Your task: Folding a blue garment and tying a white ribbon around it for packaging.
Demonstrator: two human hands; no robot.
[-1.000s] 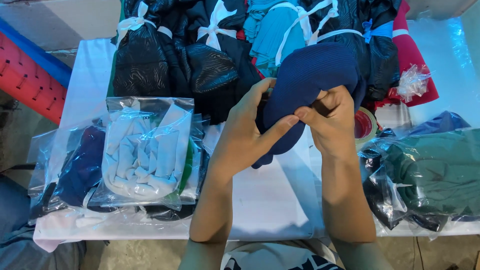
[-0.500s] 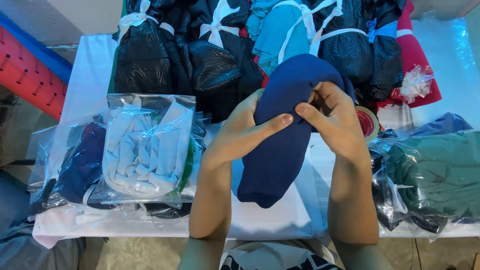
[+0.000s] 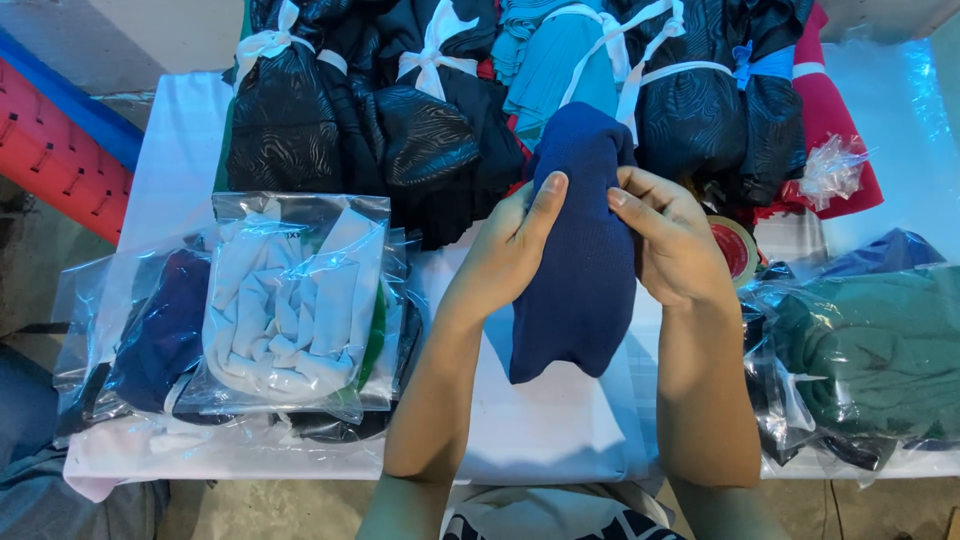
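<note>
Above the white-covered bench (image 3: 560, 440), our left hand (image 3: 505, 255) and right hand (image 3: 675, 245) hold a rolled navy knitted garment (image 3: 580, 270) in a closed grip; it is unbagged, while the clear bag of white cloth (image 3: 290, 300) lies packed alongside.

A dark navy-blue cloth (image 3: 580, 270) sits at the centre of the frame, rolled into a long, upright bundle. Its rounded top reaches the upper middle; its lower end hangs loose and slightly flared just above the white table surface. The fabric is plain and matte, gripped from both sides near its upper half.
</note>
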